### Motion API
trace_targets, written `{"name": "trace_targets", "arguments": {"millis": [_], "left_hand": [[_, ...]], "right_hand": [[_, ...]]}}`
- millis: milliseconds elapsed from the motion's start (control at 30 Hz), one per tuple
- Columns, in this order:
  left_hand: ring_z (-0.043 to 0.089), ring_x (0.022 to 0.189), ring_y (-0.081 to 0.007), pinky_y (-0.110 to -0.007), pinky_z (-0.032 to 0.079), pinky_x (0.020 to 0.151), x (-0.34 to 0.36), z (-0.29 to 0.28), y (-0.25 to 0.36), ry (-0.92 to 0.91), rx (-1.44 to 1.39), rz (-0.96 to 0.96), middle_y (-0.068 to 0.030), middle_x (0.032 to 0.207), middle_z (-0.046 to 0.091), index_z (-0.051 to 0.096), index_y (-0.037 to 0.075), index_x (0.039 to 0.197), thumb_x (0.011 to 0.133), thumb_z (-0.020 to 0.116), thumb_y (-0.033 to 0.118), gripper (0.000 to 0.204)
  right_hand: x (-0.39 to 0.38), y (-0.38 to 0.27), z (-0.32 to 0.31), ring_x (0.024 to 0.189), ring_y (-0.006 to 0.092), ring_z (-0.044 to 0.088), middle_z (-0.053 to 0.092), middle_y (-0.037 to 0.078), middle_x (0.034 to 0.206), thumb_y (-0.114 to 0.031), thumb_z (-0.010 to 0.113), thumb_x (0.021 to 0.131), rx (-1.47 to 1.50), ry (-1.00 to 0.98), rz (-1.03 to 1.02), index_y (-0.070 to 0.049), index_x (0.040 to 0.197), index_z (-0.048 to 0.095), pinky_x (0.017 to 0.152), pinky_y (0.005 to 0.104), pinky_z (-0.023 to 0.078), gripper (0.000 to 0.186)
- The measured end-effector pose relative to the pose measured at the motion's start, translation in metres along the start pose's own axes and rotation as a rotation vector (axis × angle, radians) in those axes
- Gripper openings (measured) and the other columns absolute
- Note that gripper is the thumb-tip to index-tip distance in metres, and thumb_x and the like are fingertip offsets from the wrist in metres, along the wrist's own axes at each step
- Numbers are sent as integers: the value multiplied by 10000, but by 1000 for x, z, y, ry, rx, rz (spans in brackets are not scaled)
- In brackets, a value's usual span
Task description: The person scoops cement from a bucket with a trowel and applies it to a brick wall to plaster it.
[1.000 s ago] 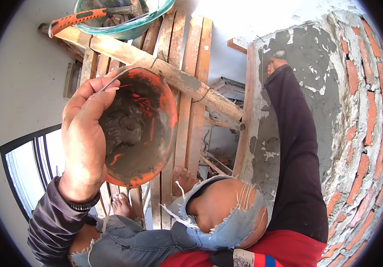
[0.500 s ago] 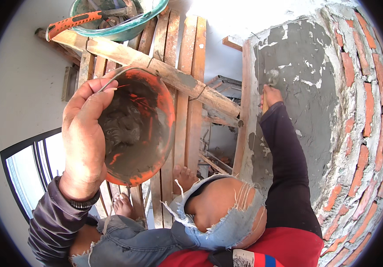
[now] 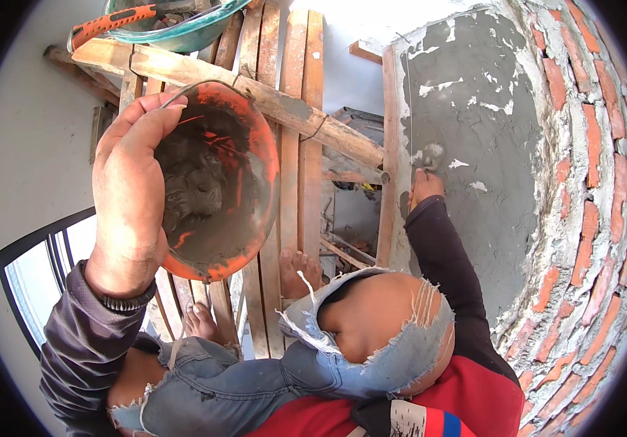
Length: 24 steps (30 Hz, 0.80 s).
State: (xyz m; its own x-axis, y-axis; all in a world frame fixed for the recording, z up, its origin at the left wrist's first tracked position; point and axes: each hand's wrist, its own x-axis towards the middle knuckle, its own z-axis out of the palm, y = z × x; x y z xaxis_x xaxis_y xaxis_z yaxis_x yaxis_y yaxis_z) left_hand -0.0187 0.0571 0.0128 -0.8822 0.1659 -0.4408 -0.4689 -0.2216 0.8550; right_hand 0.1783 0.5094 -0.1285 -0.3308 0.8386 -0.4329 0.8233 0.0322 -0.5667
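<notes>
My left hand (image 3: pixel 128 175) is closed on the wire handle at the left rim of an orange bucket (image 3: pixel 261 156), tilted so that its inside faces me. Wet grey mortar (image 3: pixel 189 193) lies in it and smears its walls. My right hand (image 3: pixel 427 187) grips a trowel by its light handle, mostly hidden in the fingers. The mortar-smeared trowel blade (image 3: pixel 432 155) is at the grey plaster (image 3: pixel 481 189) on the wall, close to its left edge. White patches show through that coat. Beside it, a thin line runs along a wooden batten (image 3: pixel 389 167).
Bare feet rest on a scaffold of wooden planks (image 3: pixel 291 167), crossed by a pole (image 3: pixel 255 102) tied with wire. A green basin (image 3: pixel 182 35) holding an orange-handled hammer (image 3: pixel 113 24) stands at the far left. Exposed brickwork (image 3: pixel 590 189) borders the plaster on the right.
My right hand and the trowel have moved down the plaster, toward me. My left hand keeps its hold on the bucket. The whole view has shifted slightly.
</notes>
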Motion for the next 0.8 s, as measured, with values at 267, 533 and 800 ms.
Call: {"name": "trace_targets", "arguments": {"millis": [267, 533, 800], "left_hand": [[577, 964, -116, -248, 419, 909, -4, -2, -5, -59, -13, -7, -26, 1019, 650, 645, 14, 1076, 920, 568, 155, 224], [662, 1027, -178, -320, 555, 923, -7, 1, -9, -207, 79, -4, -92, 1107, 642, 557, -32, 1201, 999, 453, 113, 270], [665, 1025, -164, -309, 567, 911, -15, 15, -12, -292, -17, -77, -80, 1095, 639, 565, -27, 1180, 1004, 466, 102, 240]], "right_hand": [[-66, 73, -32, 403, 165, 478, 483, 55, 585, -302, 496, 1016, 28, 19, -40, -27, 816, 486, 350, 353, 406, 340], [-125, 149, -53, 393, 145, 454, 457, 10, 554, -396, 488, 1022, -55, -60, 289, -85, 870, 521, 349, 339, 363, 347], [-156, 215, -84, 397, 156, 473, 508, 32, 571, -418, 536, 998, -162, -52, 337, -66, 807, 553, 355, 344, 371, 400]]}}
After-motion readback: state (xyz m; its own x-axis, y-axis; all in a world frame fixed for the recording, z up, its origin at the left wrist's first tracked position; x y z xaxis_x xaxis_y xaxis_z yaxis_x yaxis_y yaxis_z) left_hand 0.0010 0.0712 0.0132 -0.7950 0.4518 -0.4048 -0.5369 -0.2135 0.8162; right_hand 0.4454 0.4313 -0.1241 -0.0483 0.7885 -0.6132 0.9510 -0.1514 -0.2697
